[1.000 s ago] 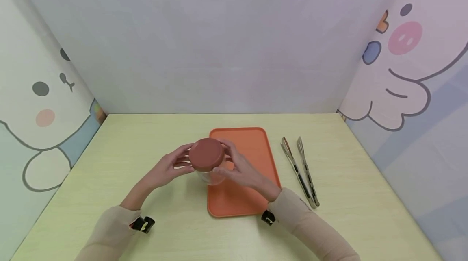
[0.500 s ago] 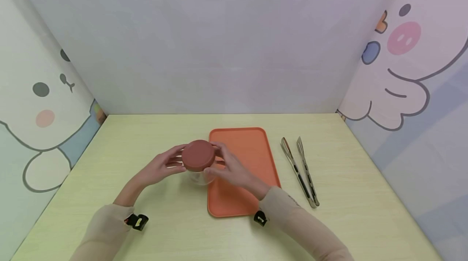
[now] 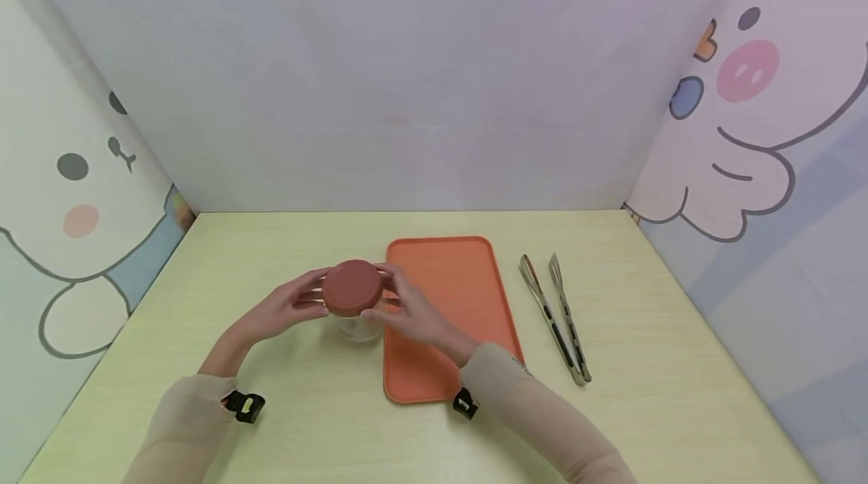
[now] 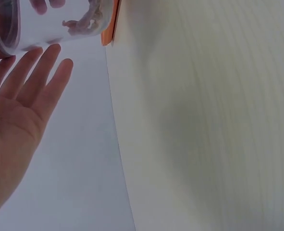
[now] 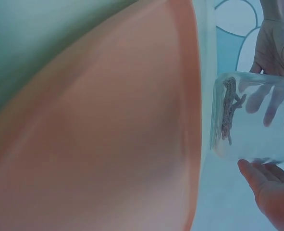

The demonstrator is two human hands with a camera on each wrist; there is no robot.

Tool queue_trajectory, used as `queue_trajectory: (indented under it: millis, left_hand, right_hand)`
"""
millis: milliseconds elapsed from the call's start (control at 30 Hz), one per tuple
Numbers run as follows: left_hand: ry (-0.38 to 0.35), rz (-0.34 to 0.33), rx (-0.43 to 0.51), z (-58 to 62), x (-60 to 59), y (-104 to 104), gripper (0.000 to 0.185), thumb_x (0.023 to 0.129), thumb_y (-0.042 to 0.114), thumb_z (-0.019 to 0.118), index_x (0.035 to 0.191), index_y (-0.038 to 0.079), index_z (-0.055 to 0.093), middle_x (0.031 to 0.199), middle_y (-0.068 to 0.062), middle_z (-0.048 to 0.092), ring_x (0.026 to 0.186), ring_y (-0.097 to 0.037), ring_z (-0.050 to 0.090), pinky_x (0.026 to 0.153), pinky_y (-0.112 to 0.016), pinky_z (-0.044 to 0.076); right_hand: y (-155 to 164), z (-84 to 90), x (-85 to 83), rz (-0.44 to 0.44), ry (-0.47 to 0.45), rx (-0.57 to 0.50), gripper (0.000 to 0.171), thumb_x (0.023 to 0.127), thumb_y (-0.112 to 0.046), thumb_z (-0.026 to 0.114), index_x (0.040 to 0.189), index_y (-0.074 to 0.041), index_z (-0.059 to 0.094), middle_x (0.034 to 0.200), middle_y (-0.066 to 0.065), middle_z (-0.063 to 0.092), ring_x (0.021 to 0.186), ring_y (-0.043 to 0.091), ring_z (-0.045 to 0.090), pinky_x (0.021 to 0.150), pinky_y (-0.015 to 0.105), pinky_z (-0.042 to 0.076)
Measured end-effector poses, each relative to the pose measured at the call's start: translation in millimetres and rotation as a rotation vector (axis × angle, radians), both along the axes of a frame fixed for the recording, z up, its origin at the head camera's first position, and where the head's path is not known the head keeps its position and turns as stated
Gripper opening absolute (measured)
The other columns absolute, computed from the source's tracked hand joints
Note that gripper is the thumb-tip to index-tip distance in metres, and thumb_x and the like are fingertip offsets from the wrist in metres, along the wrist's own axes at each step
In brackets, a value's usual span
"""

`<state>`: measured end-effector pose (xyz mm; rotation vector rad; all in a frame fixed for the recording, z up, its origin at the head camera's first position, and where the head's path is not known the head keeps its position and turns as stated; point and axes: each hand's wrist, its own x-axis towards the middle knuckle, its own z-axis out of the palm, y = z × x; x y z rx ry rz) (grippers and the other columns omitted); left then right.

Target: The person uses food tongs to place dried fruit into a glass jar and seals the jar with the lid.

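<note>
A clear jar [image 3: 359,329] with a reddish-brown lid [image 3: 353,288] is upright between my two hands at the tray's left edge. My left hand [image 3: 285,310] holds its left side near the lid, thumb in front and fingers behind. From the other side my right hand [image 3: 414,314] grips it, its thumb at the lid's front edge. Through the clear wall in the right wrist view, a brown, knobbly, branched piece [image 5: 229,108] shows at the jar's bottom. In the left wrist view, the left fingers [image 4: 43,72] lie along the jar's side.
An orange tray [image 3: 447,273] lies on the pale wooden table [image 3: 298,408], just right of the jar. Metal tongs [image 3: 554,326] lie spread to the tray's right. A pale wall [image 3: 407,92] stands at the back, with cartoon-printed panels at both sides.
Both hands have moved left together with the jar, from over the tray's left part to its left edge. The tray and tongs stay where they were.
</note>
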<state>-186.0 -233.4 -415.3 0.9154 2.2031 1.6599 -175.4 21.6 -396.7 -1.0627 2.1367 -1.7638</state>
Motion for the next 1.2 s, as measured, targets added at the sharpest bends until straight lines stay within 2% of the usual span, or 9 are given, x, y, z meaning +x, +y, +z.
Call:
queue_trajectory:
  millis: [100,300,467,767,900,1000,1100,1200]
  left_hand:
    - [0.004,-0.020,0.005,-2.5,-2.0,-5.7,0.057,0.085,0.000,0.056,0.135,0.002,0.029,0.132,-0.022,0.034,0.112,-0.015,0.046,0.085,-0.030,0.042]
    - [0.017,-0.065,0.031,-5.9,-4.0,-14.6,0.056,0.086,-0.005,0.052,0.135,-0.001,0.026,0.132,-0.026,0.030,0.113,-0.014,0.045,0.085,-0.030,0.042]
    - [-0.007,-0.069,0.030,-8.8,-4.4,-17.4,0.056,0.086,-0.005,0.052,0.135,-0.002,0.026,0.132,-0.026,0.029,0.113,-0.013,0.045,0.085,-0.030,0.042]
    - [-0.016,-0.069,0.030,-12.4,-5.4,-21.2,0.057,0.086,-0.004,0.052,0.136,-0.002,0.025,0.133,-0.027,0.027,0.113,-0.012,0.045,0.084,-0.029,0.042]
    - [-0.017,-0.053,0.012,-11.7,-5.5,-21.2,0.057,0.086,-0.003,0.053,0.136,-0.001,0.025,0.134,-0.026,0.027,0.112,-0.011,0.046,0.084,-0.028,0.042]
    - [-0.024,-0.027,-0.015,-10.2,-5.7,-20.8,0.057,0.086,0.000,0.055,0.136,0.001,0.027,0.134,-0.024,0.029,0.114,-0.017,0.045,0.085,-0.029,0.042]
    - [-0.022,0.004,-0.049,-8.2,-6.1,-21.7,0.058,0.085,0.003,0.056,0.136,0.003,0.028,0.135,-0.020,0.029,0.116,-0.029,0.040,0.088,-0.035,0.039]
    - [-0.003,0.057,-0.102,-5.7,-5.0,-24.2,0.060,0.085,0.007,0.058,0.137,0.004,0.027,0.136,-0.019,0.029,0.118,-0.036,0.035,0.090,-0.043,0.034]
  right_hand:
    - [-4.9,-1.5,-1.3,-0.004,-0.011,0.002,0.063,0.083,-0.007,0.061,0.134,-0.003,0.023,0.129,0.009,0.040,0.119,0.018,0.037,0.090,0.050,0.033]
    - [-12.5,-5.9,-3.7,0.012,-0.017,0.002,0.063,0.084,-0.007,0.060,0.134,-0.003,0.022,0.130,0.010,0.039,0.120,0.017,0.037,0.091,0.048,0.033]
    - [-16.1,-11.1,-5.4,0.024,-0.035,-0.003,0.063,0.084,-0.007,0.060,0.134,-0.003,0.021,0.130,0.010,0.039,0.120,0.018,0.036,0.091,0.047,0.033]
    - [-20.7,-15.6,-7.9,0.046,-0.043,-0.037,0.063,0.084,-0.003,0.059,0.133,-0.001,0.020,0.130,0.012,0.037,0.120,0.020,0.035,0.092,0.035,0.035]
    - [-20.4,-21.6,-11.5,0.048,-0.048,-0.028,0.063,0.084,-0.006,0.059,0.134,-0.005,0.020,0.132,0.008,0.036,0.121,0.019,0.034,0.092,0.034,0.035]
    - [-18.2,-28.3,-16.3,0.019,-0.051,0.038,0.062,0.086,-0.015,0.058,0.136,-0.012,0.021,0.134,0.002,0.035,0.122,0.016,0.032,0.092,0.036,0.035]
    - [-11.6,-22.1,-15.9,-0.024,-0.079,0.125,0.062,0.086,-0.022,0.058,0.137,-0.015,0.022,0.135,0.002,0.033,0.124,0.017,0.030,0.094,0.040,0.033]
    - [-0.7,-4.8,-11.4,-0.049,-0.091,0.180,0.064,0.086,-0.021,0.058,0.137,-0.011,0.022,0.137,0.008,0.030,0.125,0.023,0.028,0.096,0.042,0.030]
